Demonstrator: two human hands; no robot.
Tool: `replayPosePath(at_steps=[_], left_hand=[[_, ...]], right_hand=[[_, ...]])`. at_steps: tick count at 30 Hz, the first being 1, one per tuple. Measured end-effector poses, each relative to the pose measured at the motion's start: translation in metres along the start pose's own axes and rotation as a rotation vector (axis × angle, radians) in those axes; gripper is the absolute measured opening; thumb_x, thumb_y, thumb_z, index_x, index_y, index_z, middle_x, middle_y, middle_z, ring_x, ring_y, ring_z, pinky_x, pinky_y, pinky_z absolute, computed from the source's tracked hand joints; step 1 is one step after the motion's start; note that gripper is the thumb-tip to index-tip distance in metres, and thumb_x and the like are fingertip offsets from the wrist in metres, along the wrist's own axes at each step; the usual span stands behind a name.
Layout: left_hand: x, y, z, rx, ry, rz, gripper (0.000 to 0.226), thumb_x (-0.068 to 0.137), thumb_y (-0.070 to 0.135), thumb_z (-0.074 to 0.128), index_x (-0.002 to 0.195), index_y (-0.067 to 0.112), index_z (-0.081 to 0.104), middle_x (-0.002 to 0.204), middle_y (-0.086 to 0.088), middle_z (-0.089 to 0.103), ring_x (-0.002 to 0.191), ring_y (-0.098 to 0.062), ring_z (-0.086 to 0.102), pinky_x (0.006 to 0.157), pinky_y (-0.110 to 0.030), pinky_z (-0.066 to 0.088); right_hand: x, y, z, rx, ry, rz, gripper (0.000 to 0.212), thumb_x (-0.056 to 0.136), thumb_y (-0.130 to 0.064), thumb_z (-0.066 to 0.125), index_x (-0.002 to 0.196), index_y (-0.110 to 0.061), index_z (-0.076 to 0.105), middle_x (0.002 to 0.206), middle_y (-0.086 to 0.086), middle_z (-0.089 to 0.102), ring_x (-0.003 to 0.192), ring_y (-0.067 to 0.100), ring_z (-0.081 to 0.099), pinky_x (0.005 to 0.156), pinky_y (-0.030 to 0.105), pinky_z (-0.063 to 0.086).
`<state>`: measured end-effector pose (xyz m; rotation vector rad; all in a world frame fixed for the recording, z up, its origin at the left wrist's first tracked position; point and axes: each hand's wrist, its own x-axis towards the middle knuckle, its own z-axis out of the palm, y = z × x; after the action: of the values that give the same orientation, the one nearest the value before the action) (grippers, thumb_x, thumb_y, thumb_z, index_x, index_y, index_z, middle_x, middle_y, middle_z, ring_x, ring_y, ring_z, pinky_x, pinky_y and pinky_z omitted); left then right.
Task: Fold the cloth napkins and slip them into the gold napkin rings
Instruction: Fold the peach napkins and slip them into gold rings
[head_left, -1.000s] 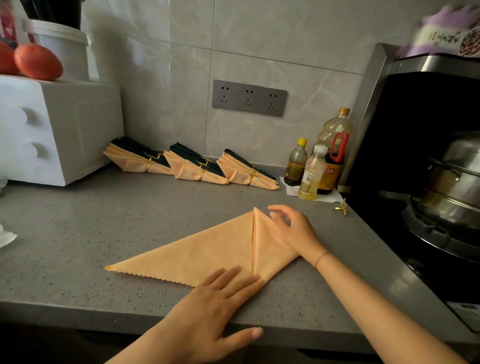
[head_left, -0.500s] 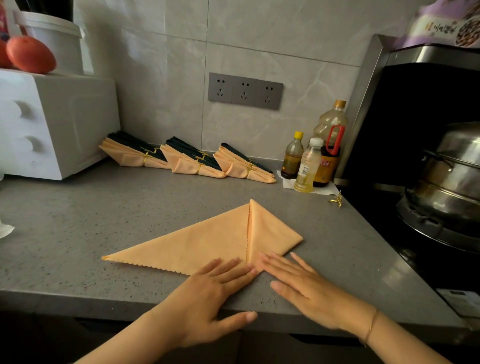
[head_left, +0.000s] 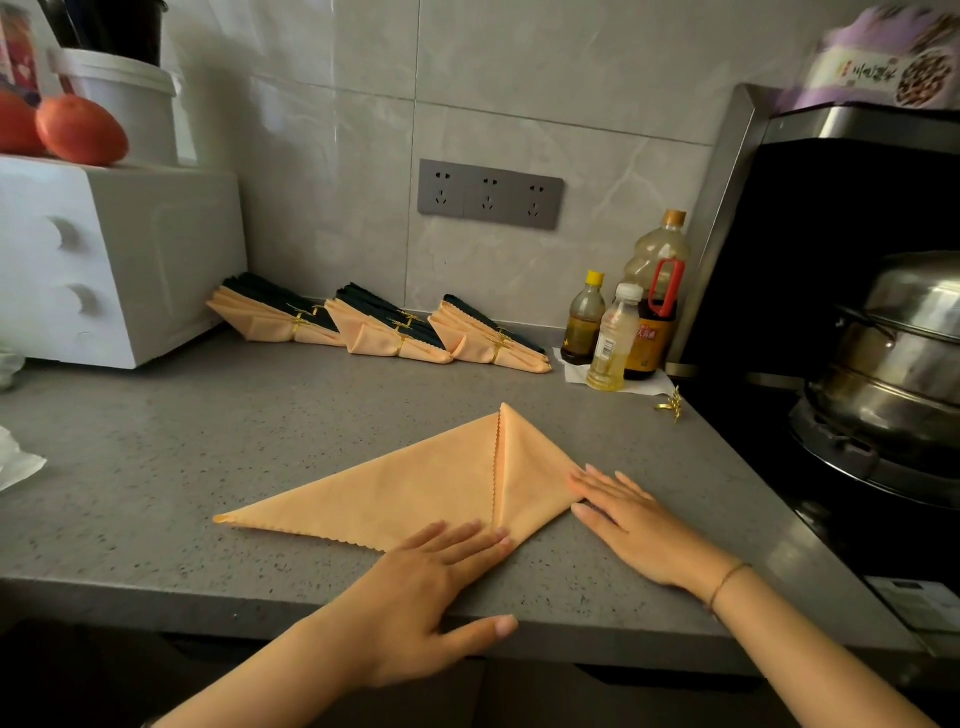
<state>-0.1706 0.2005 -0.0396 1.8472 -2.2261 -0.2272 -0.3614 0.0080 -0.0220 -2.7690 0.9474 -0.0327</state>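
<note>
The napkin's unfolded long point extends left, nearer the flat, pressing left hand than the flat, empty right hand.

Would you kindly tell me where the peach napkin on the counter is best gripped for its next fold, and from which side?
On the peach napkin, probably the long left tip, pinched from the left. That corner lies flat and free, while the right flap is already folded in and the left hand pins the bottom point.
</note>
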Motion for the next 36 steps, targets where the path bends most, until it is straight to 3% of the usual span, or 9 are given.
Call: replayPosePath(at_steps=[5,13,17,21,23,25,29,32,36], left_hand=[[-0.003,0.0,-0.006,-0.174,0.033,-0.135,0.075,0.093,0.062,0.029,0.149,0.036,-0.014,0.151,0.027,-0.004,0.132,0.016,-0.003,0.097,0.005,-0.008],[0.006,-0.011,-0.01,-0.38,0.021,-0.206,0.069,0.086,0.052,0.019,0.147,0.041,-0.011,0.151,0.015,0.032,0.139,-0.003,0.025,0.11,-0.016,0.013],[0.011,-0.017,-0.017,-0.484,0.046,-0.228,0.056,0.097,0.042,0.02,0.149,0.038,0.001,0.145,0.013,0.043,0.136,-0.008,0.033,0.106,-0.018,0.018],[0.017,-0.019,-0.025,-0.499,0.024,-0.221,0.048,0.097,0.048,0.023,0.144,0.041,0.017,0.142,0.011,0.047,0.133,-0.011,0.037,0.112,-0.029,0.022],[0.019,-0.024,-0.031,-0.422,0.024,-0.211,0.04,0.102,0.039,0.028,0.142,0.041,0.027,0.14,0.013,0.047,0.131,-0.009,0.038,0.112,-0.031,0.024],[0.018,-0.031,-0.04,-0.261,0.049,-0.22,0.038,0.103,0.027,0.034,0.138,0.04,0.036,0.138,0.015,0.048,0.129,-0.007,0.041,0.11,-0.029,0.03],[0.01,-0.051,-0.048,0.085,0.063,-0.181,0.048,0.1,0.013,0.04,0.139,0.042,0.04,0.143,0.012,0.043,0.129,-0.01,0.043,0.109,-0.024,0.033],[0.008,-0.065,-0.043,0.316,0.048,0.029,0.049,0.096,0.015,0.053,0.136,0.042,0.045,0.143,0.013,0.046,0.132,-0.008,0.042,0.109,-0.018,0.023],[0.016,-0.073,-0.048,0.561,0.16,0.344,0.053,0.062,0.025,0.088,0.111,0.033,0.069,0.109,0.01,0.07,0.099,-0.011,0.067,0.089,-0.025,0.049]], right_hand=[[-0.021,-0.034,0.007,0.074,0.048,-0.119,0.05,0.095,-0.052,0.038,0.143,-0.043,0.027,0.14,-0.035,0.019,0.137,-0.003,0.01,0.111,0.021,0.012],[-0.029,-0.068,0.02,0.032,0.24,-0.351,0.04,0.095,-0.045,0.046,0.135,-0.039,0.045,0.138,-0.029,0.037,0.12,-0.014,0.026,0.095,0.0,0.012],[-0.021,-0.078,0.023,-0.049,0.387,-0.404,0.023,0.087,-0.037,0.054,0.099,-0.029,0.072,0.107,-0.016,0.066,0.091,0.005,0.06,0.082,0.012,0.037],[-0.015,-0.077,0.029,-0.115,0.442,-0.465,0.007,0.072,-0.026,0.076,0.078,-0.027,0.073,0.08,-0.014,0.067,0.063,0.008,0.06,0.06,0.019,0.048],[-0.018,-0.073,0.026,-0.111,0.393,-0.456,0.015,0.081,-0.029,0.059,0.08,-0.024,0.073,0.081,-0.012,0.067,0.067,0.009,0.061,0.06,0.024,0.054],[-0.025,-0.061,0.02,-0.045,0.349,-0.398,0.027,0.086,-0.032,0.047,0.088,-0.024,0.072,0.091,-0.012,0.068,0.082,0.005,0.062,0.074,0.017,0.051],[-0.051,-0.025,0.009,0.038,0.354,-0.286,0.02,0.08,-0.028,0.059,0.095,-0.024,0.073,0.103,-0.012,0.069,0.094,-0.01,0.054,0.083,-0.009,0.03],[-0.061,-0.006,0.009,0.077,0.341,-0.231,0.021,0.079,-0.026,0.062,0.097,-0.024,0.072,0.106,-0.012,0.069,0.1,-0.01,0.055,0.087,-0.006,0.032],[-0.063,0.003,0.013,0.014,0.328,-0.259,0.026,0.083,-0.031,0.056,0.104,-0.026,0.07,0.11,-0.016,0.067,0.101,-0.012,0.054,0.091,0.0,0.037]])
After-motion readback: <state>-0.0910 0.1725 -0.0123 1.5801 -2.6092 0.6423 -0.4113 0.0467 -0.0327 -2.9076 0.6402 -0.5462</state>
